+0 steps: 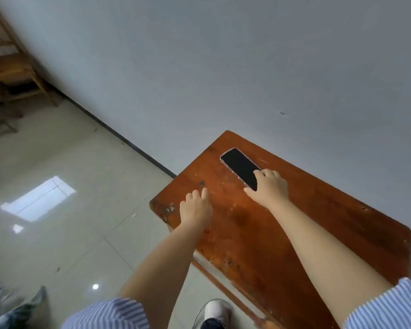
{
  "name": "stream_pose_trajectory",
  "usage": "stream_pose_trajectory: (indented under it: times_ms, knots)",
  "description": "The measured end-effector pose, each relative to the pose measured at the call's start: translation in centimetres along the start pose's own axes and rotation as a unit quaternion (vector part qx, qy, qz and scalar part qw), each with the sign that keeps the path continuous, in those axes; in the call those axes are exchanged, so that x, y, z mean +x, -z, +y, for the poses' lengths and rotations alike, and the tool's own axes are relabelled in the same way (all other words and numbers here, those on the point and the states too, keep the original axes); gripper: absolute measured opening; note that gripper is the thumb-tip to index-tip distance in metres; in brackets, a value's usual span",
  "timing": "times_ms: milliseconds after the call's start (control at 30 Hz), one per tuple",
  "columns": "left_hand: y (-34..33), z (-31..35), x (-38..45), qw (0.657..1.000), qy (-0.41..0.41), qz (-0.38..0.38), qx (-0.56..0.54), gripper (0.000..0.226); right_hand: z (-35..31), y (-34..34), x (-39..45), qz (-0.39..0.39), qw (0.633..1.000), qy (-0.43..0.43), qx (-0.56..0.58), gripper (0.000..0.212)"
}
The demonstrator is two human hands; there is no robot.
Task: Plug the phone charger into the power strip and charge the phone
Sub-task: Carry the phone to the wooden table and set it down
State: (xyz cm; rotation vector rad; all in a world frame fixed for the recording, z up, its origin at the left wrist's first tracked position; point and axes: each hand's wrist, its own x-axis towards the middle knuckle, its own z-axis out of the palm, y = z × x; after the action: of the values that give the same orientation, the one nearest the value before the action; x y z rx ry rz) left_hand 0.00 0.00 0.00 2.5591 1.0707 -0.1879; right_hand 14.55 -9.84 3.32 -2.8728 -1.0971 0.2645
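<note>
Looking down through the head camera, I see a worn reddish-brown tabletop [282, 233] pushed against a pale grey wall [223, 67]. The phone [240, 166] lies flat near the far left corner, dark screen up, in a clear case. My right hand [269, 186] rests on the phone's near end, fingers curled over the edge and thumb stretched along its left side; I cannot tell whether it is gripping or only touching. My left hand [196, 207] sits palm down near the tabletop's left edge, fingers loosely bent, holding nothing, well apart from the phone. Both forearms are bare, with blue-and-white striped sleeves [119, 312] at the bottom of the picture. Below the tabletop I make out a white shoe [216, 309] on the glossy tiled floor [57, 186], and wooden furniture [12, 67] stands at upper left.
</note>
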Motion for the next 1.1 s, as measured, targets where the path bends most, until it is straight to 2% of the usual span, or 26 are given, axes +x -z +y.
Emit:
stream_pose_trajectory:
  times_ms: [67, 167, 333, 500, 667, 800, 933, 1100]
  knots:
    - [-1.0, -0.2, 0.8, 1.0, 0.022, -0.006, -0.022, 0.05, 0.6, -0.8, 1.5, -0.025, 1.0, -0.006, -0.011, 0.069]
    - [-3.0, -1.6, 2.1, 0.999, 0.031, -0.017, 0.008, 0.059, 1.5, -2.7, 4.3, -0.062, 0.998, -0.002, -0.012, 0.077]
    - [-4.6, -3.2, 3.0, 0.999, 0.031, -0.006, 0.036, 0.064, 1.9, -4.7, 7.4, -0.088, 0.996, 0.024, -0.022, 0.072]
    - [-4.7, -3.3, 3.4, 0.999, 0.028, -0.005, 0.041, 0.065, 1.5, -5.0, 8.7, -0.035, 0.998, 0.012, 0.044, 0.062]
    - [-4.1, -3.0, 3.5, 0.999, 0.019, -0.027, 0.028, 0.063, 0.3, -4.7, 9.0, -0.023, 0.996, -0.013, 0.086, 0.058]
    - [-1.9, -5.2, 4.3, 1.0, -0.003, -0.02, 0.0, 0.051, -3.1, -4.1, 10.0, -0.024, 0.993, -0.011, 0.118, 0.056]
    - [1.6, -9.6, 5.5, 0.999, 0.038, 0.023, -0.015, 0.045, -8.0, -3.3, 11.4, -0.015, 0.993, 0.033, 0.115, 0.055]
    - [7.2, -20.4, 6.6, 0.993, 0.088, 0.074, 0.021, 0.042, -20.5, -2.5, 12.6, -0.008, 0.983, 0.129, 0.131, 0.053]
